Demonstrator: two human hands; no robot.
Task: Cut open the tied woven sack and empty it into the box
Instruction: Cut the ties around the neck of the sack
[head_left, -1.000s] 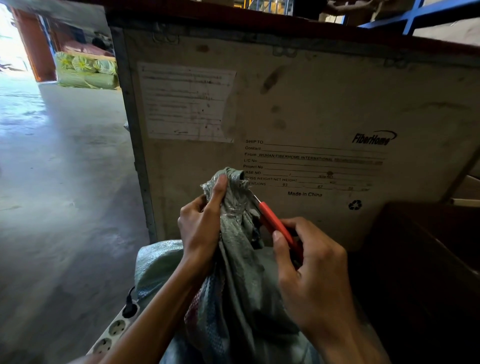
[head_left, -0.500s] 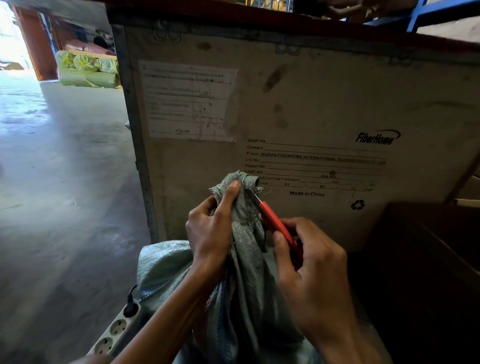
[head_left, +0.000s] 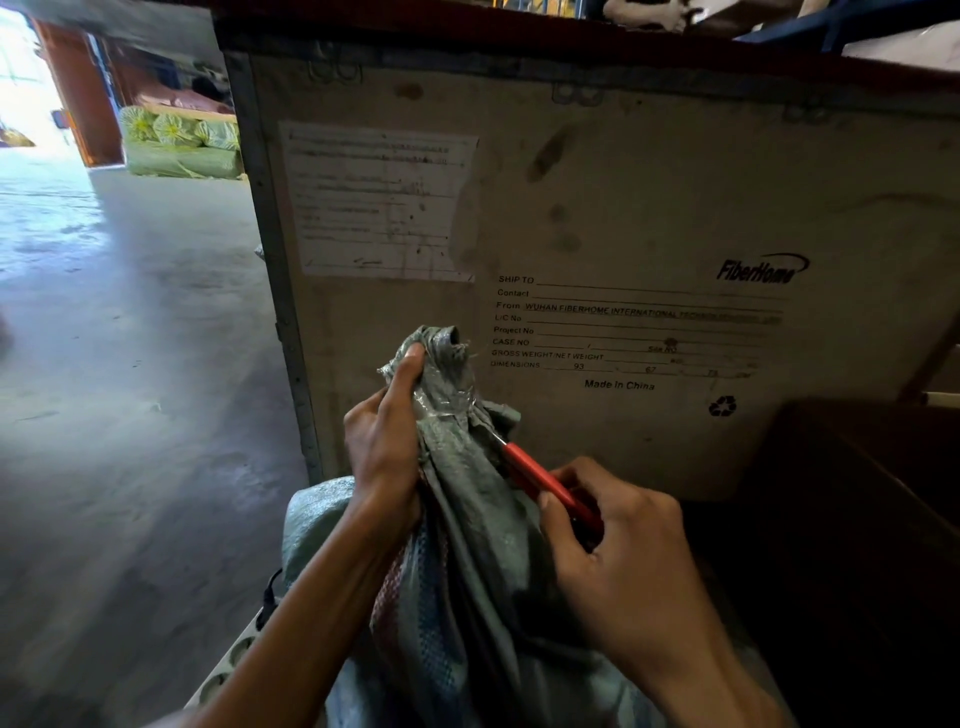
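Beside a shipping crate (head_left: 623, 208), left hand (head_left: 384, 447) grips the sack (head_left: 467, 571) by its taped neck; right hand (head_left: 634, 566) fingers (head_left: 558, 525) clutch a red cutter (head_left: 540, 478), blade now lower, tie seemingly uncut.

Dim interior, doorway (head_left: 21, 88) glare, blurred edges

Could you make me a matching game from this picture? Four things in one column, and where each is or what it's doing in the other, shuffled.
Things:
1. left hand
2. right hand
3. sack
4. power strip

States:
A. lies on the floor, lower left
B. holds the red cutter
C. grips the sack's neck
D. tied at the top, in front of the crate

Pairs: 1-C, 2-B, 3-D, 4-A
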